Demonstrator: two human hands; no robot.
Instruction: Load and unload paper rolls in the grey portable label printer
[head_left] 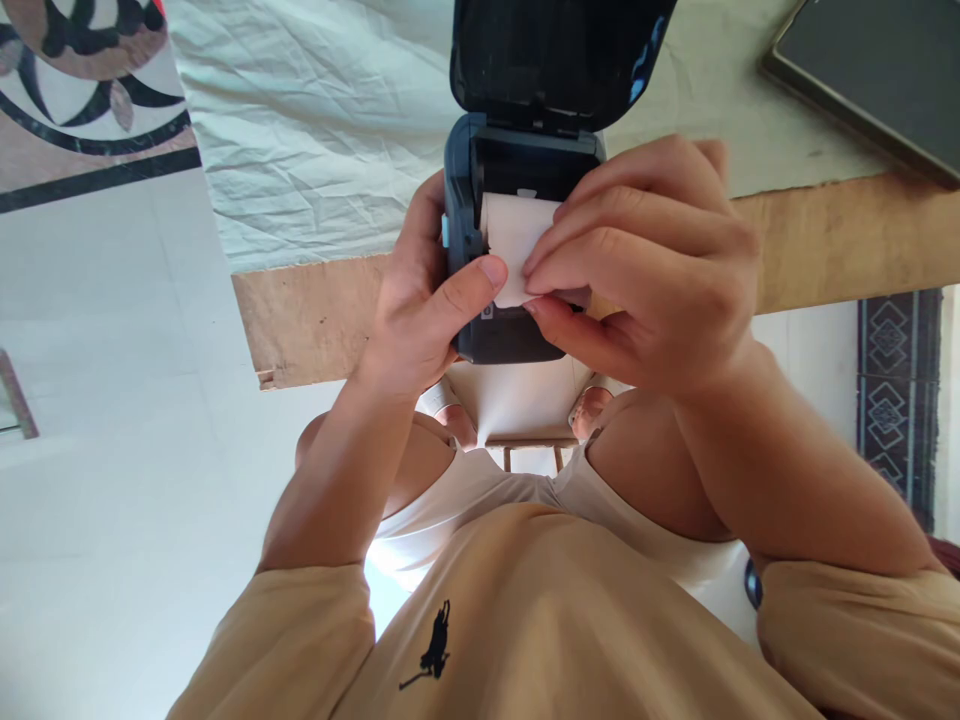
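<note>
A small dark label printer (510,340) is held over the table's near edge, its black lid (555,55) swung up and back. Inside its bay sits a white paper roll (514,225). My left hand (424,300) is wrapped round the printer's left side, thumb resting over the near left part of the bay by the paper. With thumb and fingertips together, my right hand (652,260) pinches the paper's near right part. The right hand covers much of the printer's right side.
A pale cloth (315,130) covers most of the wooden table (322,315). At the upper right lies a dark flat device (877,80) with a metallic edge. My legs are below the table edge, above a light tiled floor (112,400).
</note>
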